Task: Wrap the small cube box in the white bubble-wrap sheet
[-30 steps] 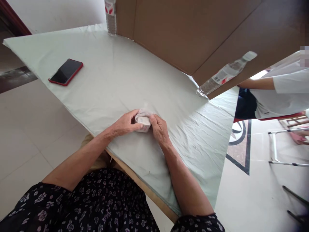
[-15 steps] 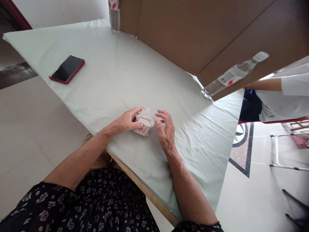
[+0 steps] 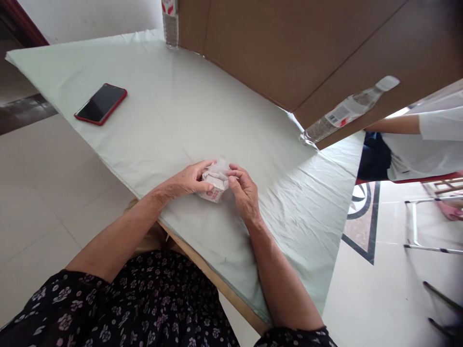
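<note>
A small white packet (image 3: 213, 187) with red print sits on the cloth-covered table near its front edge, its top open and a thin, see-through film standing up at the back. My left hand (image 3: 188, 180) is closed around the packet's left side, thumb in front and fingers behind. At the right rim, my right hand (image 3: 245, 190) has its thumb and fingertips drawn close together on the packet's thin edge. What lies inside the packet is too small to make out.
A phone in a red case (image 3: 101, 103) lies at the table's left. Brown cardboard (image 3: 275, 53) stands across the back, with a plastic bottle (image 3: 347, 113) leaning at its right and another bottle (image 3: 170, 26) at its left. A person in a white sleeve (image 3: 439, 125) sits beyond.
My right hand has moved left to the packet's rim, and its thumb and fingers have come together. My left hand keeps its hold on the packet.
</note>
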Demonstrator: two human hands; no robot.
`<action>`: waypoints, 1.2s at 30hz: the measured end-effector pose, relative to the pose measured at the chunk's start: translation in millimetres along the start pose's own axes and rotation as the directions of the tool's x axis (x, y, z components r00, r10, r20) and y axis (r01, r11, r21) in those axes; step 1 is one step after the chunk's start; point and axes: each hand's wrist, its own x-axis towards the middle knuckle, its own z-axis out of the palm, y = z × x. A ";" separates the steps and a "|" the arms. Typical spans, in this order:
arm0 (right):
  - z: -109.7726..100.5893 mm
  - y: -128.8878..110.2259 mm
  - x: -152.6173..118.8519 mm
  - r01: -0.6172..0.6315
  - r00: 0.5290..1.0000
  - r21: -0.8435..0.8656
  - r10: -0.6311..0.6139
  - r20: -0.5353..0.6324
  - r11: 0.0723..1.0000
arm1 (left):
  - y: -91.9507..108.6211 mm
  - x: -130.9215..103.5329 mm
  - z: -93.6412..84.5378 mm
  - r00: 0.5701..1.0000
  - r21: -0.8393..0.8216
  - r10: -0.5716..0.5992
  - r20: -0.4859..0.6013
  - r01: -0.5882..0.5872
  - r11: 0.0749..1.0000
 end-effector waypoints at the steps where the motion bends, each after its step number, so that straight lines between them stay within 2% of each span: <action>1: 0.3 -0.4 0.3 -0.015 1.000 0.011 0.015 -0.006 1.000 | -0.4 0.1 0.1 1.000 -0.003 0.003 0.008 -0.002 1.000; 5: 7.0 -3.3 4.5 -0.034 0.999 0.055 0.035 -0.003 0.998 | -2.5 0.2 0.4 1.000 0.008 0.021 0.021 -0.022 1.000; 9: 7.8 -3.9 6.2 -0.085 0.996 0.188 0.091 -0.023 0.979 | -2.5 -0.1 1.1 1.000 0.027 0.022 0.004 -0.022 0.999; 12: 0.4 -2.0 3.0 -0.155 0.988 0.249 0.145 0.058 0.956 | -1.3 -0.1 3.1 1.000 0.015 0.001 -0.010 -0.001 1.000; 15: -2.5 -0.5 -2.2 -0.177 0.978 0.189 0.151 0.144 0.966 | -1.0 0.7 6.4 0.999 0.034 -0.001 -0.054 0.003 0.999; 18: 4.1 -1.8 -7.5 -0.161 0.985 0.095 0.155 0.074 0.982 | -2.6 1.7 9.6 0.990 0.097 0.014 -0.142 0.000 0.995; 21: 12.6 -6.2 -12.0 -0.188 0.982 0.072 0.187 0.012 0.980 | -3.9 1.6 10.3 0.979 0.165 0.034 -0.199 -0.001 0.986; 25: 14.6 -10.1 -14.7 -0.199 0.980 0.053 0.199 0.003 0.979 | -1.7 -2.3 6.4 0.992 0.113 0.014 -0.129 0.001 0.994; 29: 6.6 -8.6 -10.5 -0.212 0.977 0.058 0.211 0.020 0.975 | 2.1 -5.7 2.7 0.996 0.036 -0.001 -0.092 0.005 0.999; 32: 0.3 -9.0 1.4 -0.244 0.970 0.136 0.240 0.042 0.960 | 4.0 -5.1 2.6 0.995 0.030 -0.032 -0.094 0.035 0.999; 36: -0.1 -12.7 30.0 -0.307 0.951 0.209 0.293 0.096 0.929 | 4.7 -3.3 3.1 0.996 0.041 -0.033 -0.085 0.037 0.998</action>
